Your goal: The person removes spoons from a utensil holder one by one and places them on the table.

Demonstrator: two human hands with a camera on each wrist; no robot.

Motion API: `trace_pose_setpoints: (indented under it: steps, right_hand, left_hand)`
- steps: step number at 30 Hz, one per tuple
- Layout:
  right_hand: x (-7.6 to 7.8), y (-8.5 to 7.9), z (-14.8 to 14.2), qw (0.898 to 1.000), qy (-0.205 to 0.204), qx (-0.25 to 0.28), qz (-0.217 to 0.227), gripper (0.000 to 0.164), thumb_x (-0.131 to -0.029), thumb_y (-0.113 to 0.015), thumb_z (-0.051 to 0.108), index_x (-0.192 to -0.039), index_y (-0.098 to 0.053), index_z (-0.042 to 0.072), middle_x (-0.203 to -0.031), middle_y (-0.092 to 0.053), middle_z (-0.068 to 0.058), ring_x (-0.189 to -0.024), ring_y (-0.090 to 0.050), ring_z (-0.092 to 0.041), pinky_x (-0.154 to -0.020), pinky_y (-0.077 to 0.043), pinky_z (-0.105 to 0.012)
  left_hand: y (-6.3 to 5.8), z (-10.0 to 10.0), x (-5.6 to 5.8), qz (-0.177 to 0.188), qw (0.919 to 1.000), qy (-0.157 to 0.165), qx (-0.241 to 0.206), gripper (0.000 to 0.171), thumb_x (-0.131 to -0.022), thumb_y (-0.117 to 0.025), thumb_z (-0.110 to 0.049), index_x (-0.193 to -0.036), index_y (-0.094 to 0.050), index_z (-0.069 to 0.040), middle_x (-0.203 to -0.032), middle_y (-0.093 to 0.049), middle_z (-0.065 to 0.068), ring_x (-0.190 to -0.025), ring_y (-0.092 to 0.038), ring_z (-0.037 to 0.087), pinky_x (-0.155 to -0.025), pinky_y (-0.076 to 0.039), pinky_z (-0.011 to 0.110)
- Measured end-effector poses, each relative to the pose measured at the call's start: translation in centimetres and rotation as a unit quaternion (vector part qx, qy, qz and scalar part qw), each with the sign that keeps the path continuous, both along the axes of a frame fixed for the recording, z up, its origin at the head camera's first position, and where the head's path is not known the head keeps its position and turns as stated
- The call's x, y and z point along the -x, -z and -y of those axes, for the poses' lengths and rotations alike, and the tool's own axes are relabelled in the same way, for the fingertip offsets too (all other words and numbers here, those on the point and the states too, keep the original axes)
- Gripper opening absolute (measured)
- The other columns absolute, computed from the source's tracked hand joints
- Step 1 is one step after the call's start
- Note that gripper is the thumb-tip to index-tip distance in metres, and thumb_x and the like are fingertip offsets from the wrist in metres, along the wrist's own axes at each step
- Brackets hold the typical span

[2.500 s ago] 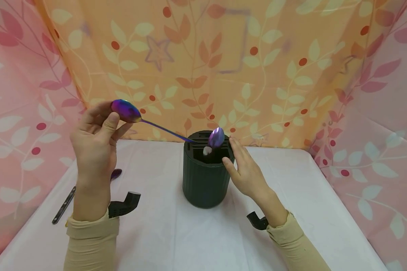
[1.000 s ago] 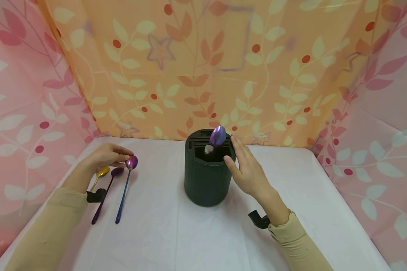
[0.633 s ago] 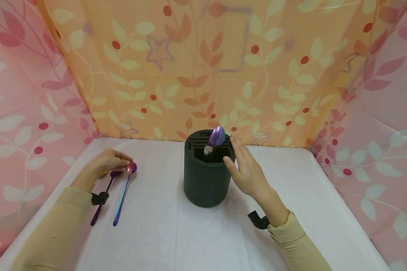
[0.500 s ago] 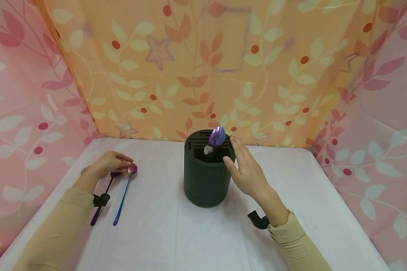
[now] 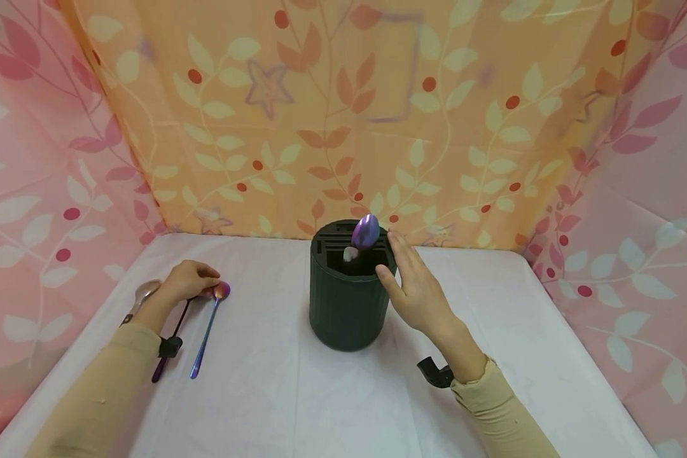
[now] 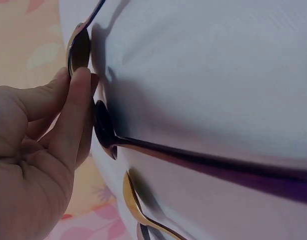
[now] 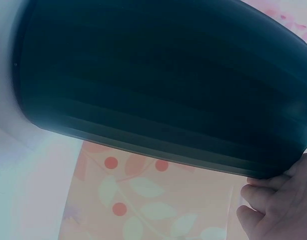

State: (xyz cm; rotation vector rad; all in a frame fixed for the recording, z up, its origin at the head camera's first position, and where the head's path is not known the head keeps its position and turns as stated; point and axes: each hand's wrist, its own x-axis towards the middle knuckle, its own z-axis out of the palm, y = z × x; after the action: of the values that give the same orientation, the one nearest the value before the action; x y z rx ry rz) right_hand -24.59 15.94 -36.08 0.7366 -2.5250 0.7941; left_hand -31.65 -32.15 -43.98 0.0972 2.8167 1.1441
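Note:
My left hand (image 5: 186, 283) pinches the bowl tip of a blue and purple iridescent spoon (image 5: 207, 334) low over the table at left. In the left wrist view, thumb and fingertips meet at the edge of that spoon's bowl (image 6: 79, 50). Next to it lies a dark purple spoon (image 6: 193, 160), its bowl beneath my fingers. A gold spoon (image 6: 132, 200) lies beyond, hidden by the arm in the head view. My right hand (image 5: 420, 289) rests with extended fingers against the rim of a dark green ribbed utensil holder (image 5: 348, 315). From the holder's opening a purple spoon (image 5: 366, 231) sticks up.
A silver spoon (image 5: 147, 291) with a dark handle lies at far left, partly behind the left forearm. Slots cross the back of the holder's top, and a small pale piece (image 5: 350, 254) shows in its opening. White cloth (image 5: 298, 394) covers the table; patterned curtains enclose it.
My left hand has brought the iridescent spoon from the holder down to the table's left side, then shifted it slightly nearer. My right hand stays on the holder.

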Motion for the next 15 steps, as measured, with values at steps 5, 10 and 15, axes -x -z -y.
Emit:
trace_pose_setpoints:
  steps: [5,10,15]
  right_hand:
    - [0.0,0.0,0.0,1.0,0.001,0.001,0.0,0.072,-0.111,-0.04,0.05,-0.165,-0.025,0.004,-0.17,-0.027,-0.012,-0.157,-0.026,-0.03,-0.125,-0.027,-0.054]
    - [0.0,0.0,0.0,1.0,0.003,0.001,0.001,0.073,-0.111,-0.04,0.05,-0.164,-0.025,0.004,-0.171,-0.026,-0.01,-0.157,-0.026,-0.029,-0.124,-0.028,-0.055]
    - [0.0,0.0,0.0,1.0,0.0,0.001,0.001,0.073,-0.111,-0.04,0.051,-0.164,-0.025,0.003,-0.171,-0.026,-0.011,-0.157,-0.025,-0.028,-0.124,-0.028,-0.054]
  left_hand:
    - [-0.3,-0.4,-0.6,-0.041,0.9977,0.016,0.053,0.022,-0.095,-0.07,-0.003,-0.11,-0.071,0.013,-0.093,-0.075,0.02,-0.075,-0.068,0.02,-0.067,-0.055,0.027]
    - [-1.0,-1.1,-1.2,-0.065,0.9931,0.026,0.094,0.018,-0.091,-0.07,0.003,-0.107,-0.072,0.012,-0.096,-0.075,0.023,-0.088,-0.065,0.033,-0.082,-0.054,0.044]
    - [-1.0,-1.3,-1.4,-0.069,0.9927,0.025,0.096,0.02,-0.092,-0.069,0.001,-0.109,-0.072,0.012,-0.1,-0.074,0.024,-0.093,-0.065,0.037,-0.089,-0.053,0.055]
